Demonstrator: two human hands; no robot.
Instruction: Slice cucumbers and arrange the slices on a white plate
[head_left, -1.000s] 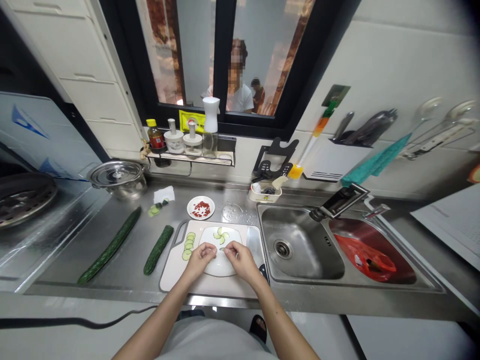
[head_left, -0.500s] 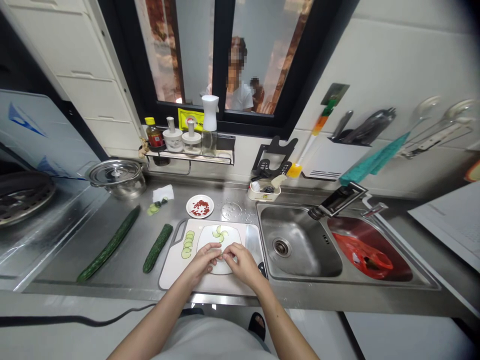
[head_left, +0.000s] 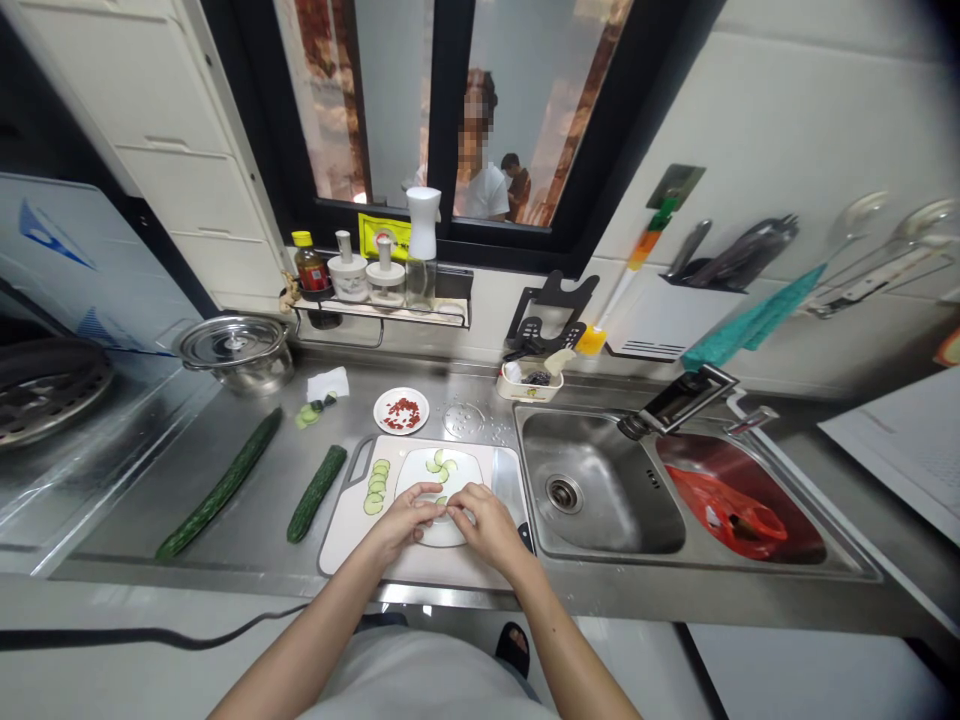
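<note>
The white plate (head_left: 468, 468) is partly covered by the left hand (head_left: 409, 522) and the right hand (head_left: 487, 524). Whether the cucumber piece (head_left: 441, 501) is pinched cannot be told. The dark round object (head_left: 56, 385) is cut off by the left edge.

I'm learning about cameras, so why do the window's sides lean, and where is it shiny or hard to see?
Head view: the window frame spreads outward toward the top, maybe from a wide lens; head view: light glints on the steel counter and pot lid; head view: the top right corner goes dark; head view: details between left hand and right hand are too tiny.
</note>
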